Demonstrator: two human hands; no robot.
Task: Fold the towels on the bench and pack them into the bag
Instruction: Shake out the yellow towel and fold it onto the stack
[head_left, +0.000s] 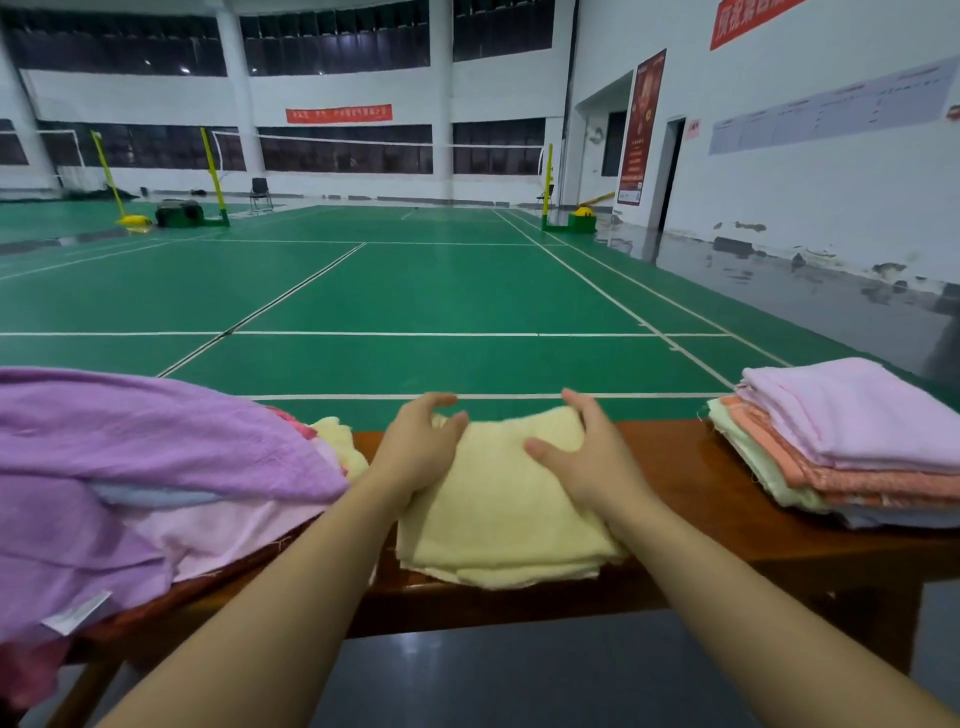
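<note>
Our left hand (415, 452) and right hand (582, 457) rest open on the folded yellow towel (498, 519), frame centre; layers may slide off the bench (691, 483) edge.

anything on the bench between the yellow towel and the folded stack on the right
Nothing visible: bare bench separates the yellow towel, under both the left hand and right hand, from the folded stack.

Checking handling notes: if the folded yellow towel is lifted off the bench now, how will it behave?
The yellow towel is soft layered cloth, so it would probably sag and partly unfold unless supported underneath. It looks light. Its fuzzy surface likely grips the bench rather than sliding freely.
</note>
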